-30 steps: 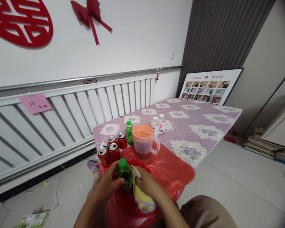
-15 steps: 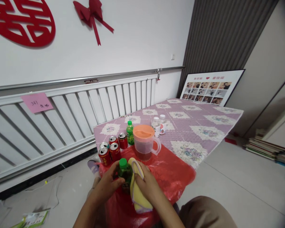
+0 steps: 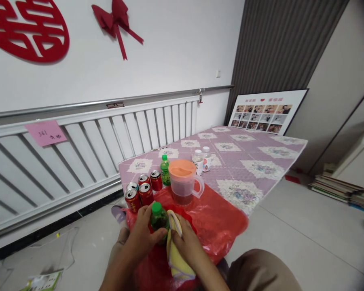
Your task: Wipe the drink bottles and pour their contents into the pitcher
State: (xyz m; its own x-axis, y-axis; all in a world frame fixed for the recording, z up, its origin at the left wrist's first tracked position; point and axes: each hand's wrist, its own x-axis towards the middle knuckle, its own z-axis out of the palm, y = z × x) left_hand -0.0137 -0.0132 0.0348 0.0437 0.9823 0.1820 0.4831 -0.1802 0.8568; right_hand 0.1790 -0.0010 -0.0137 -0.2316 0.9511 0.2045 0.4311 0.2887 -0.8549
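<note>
My left hand (image 3: pixel 147 230) is wrapped round a green plastic bottle (image 3: pixel 158 218) with a green cap, upright close to me over the red plastic sheet (image 3: pixel 212 218). Bunched in my right hand (image 3: pixel 185 238) is a yellow cloth (image 3: pixel 177 258) with a pale purple edge, pressed against the bottle's right side. The bottle's lower part is hidden by my fingers and the cloth. Just beyond stands a clear pitcher (image 3: pixel 182 188) with an orange lid and some liquid in it. Part of a red rim shows behind the cloth; I cannot make out what it belongs to.
Several drink cans (image 3: pixel 145 194) stand at the left table edge, beside another green bottle (image 3: pixel 165 169). Two white-capped clear bottles (image 3: pixel 197 161) are behind the pitcher. A flowered tablecloth (image 3: pixel 255 169) covers the table. A white radiator (image 3: pixel 109 141) runs along the wall.
My left hand has shifted its hold round the bottle, covering more of its lower part. The cloth in my right hand has slipped slightly lower against the bottle. The view has shifted slightly.
</note>
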